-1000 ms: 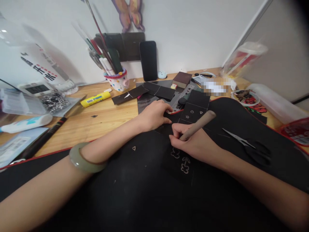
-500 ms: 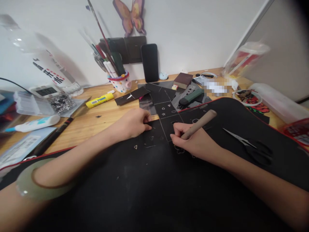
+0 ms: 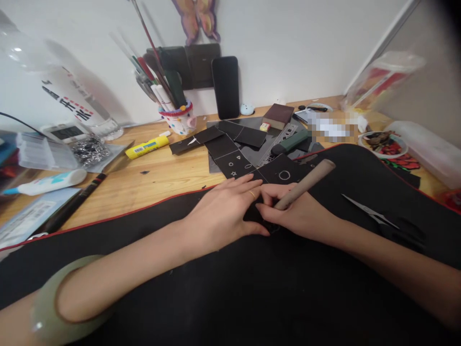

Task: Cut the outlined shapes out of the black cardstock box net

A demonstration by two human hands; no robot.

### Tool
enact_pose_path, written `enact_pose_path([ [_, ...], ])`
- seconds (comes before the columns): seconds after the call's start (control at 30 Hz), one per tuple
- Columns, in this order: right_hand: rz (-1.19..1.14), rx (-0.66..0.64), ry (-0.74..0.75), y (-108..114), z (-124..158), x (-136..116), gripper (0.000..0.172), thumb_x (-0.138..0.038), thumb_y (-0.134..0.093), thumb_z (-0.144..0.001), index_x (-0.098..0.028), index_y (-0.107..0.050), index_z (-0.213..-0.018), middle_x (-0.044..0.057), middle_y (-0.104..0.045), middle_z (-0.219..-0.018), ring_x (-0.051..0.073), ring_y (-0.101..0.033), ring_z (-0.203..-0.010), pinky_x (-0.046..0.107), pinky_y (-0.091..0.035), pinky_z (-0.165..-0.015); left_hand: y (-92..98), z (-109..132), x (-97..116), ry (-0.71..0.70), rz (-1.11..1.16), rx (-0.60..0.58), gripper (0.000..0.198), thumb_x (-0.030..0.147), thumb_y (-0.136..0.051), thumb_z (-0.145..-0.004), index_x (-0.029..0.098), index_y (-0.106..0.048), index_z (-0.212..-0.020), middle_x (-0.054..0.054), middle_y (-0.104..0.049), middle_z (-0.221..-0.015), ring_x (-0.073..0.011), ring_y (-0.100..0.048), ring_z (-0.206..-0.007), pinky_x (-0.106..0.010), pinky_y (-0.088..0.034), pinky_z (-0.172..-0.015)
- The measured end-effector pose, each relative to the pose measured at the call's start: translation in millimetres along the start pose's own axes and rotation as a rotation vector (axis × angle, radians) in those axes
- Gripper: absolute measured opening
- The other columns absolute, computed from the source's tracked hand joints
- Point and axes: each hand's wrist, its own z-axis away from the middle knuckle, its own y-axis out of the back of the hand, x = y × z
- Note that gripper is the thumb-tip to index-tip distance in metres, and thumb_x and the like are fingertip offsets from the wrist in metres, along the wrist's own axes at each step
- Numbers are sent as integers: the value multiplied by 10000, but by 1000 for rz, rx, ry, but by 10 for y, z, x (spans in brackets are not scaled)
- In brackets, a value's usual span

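My left hand [image 3: 226, 209] lies palm down, fingers stretched out, pressing on black paper [image 3: 248, 163] marked with white lines and small outlined shapes: a star, a triangle and circles. A thin ring is on one finger and a pale green bangle [image 3: 46, 302] circles the forearm. Close beside it, my right hand [image 3: 288, 206] grips a pen-like tool [image 3: 306, 185] with a thick grey-brown handle, tilted up to the right. The tool's tip is hidden behind my fingers. Both hands rest over a black mat [image 3: 230, 298] with a red edge.
Black-handled scissors [image 3: 374, 214] lie open at right. Behind are a green-grey cutter-like tool [image 3: 291, 142], a brown block [image 3: 278, 117], a phone [image 3: 225, 89] against the wall and a cup [image 3: 178, 120] of brushes. A yellow glue stick [image 3: 147, 146] and a bottle [image 3: 68, 91] are at left.
My left hand has moved right and nearer, from the paper's left edge to beside my right hand, its fingers now spread flat. The paper has turned; the right hand keeps its grip.
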Motion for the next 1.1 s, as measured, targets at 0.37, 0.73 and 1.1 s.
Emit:
enact_pose_path([
  [0.37, 24, -42, 90, 68, -12, 57, 239, -89, -512, -687, -169, -353, -527, -73, -370, -514, 37, -328, -456, 173, -252, -413, -156, 10, -9, 148, 54, -91, 673, 608, -508, -705, 249, -380, -1259, -9, -276, -1382, -159, -173, -1296, -395, -196, -1053],
  [0.73, 103, 50, 45, 34, 9, 29, 243, -43, -494, -629, -172, -328, -506, -77, -329, -478, 38, -307, -452, 173, -236, -407, -166, -2, -12, 168, 59, -101, 697, 625, -498, -699, 246, -369, -1270, -5, -260, -1385, -169, -168, -1297, -402, -178, -1058],
  [1.1, 22, 151, -135, -13, 30, -45, 200, -126, -498, -652, -177, -359, -518, -80, -339, -454, 45, -294, -441, 183, -229, -406, -164, 14, 16, 139, 30, -84, 668, 604, -479, -729, 245, -355, -1279, -27, -258, -1387, -189, -174, -1296, -434, -210, -1039],
])
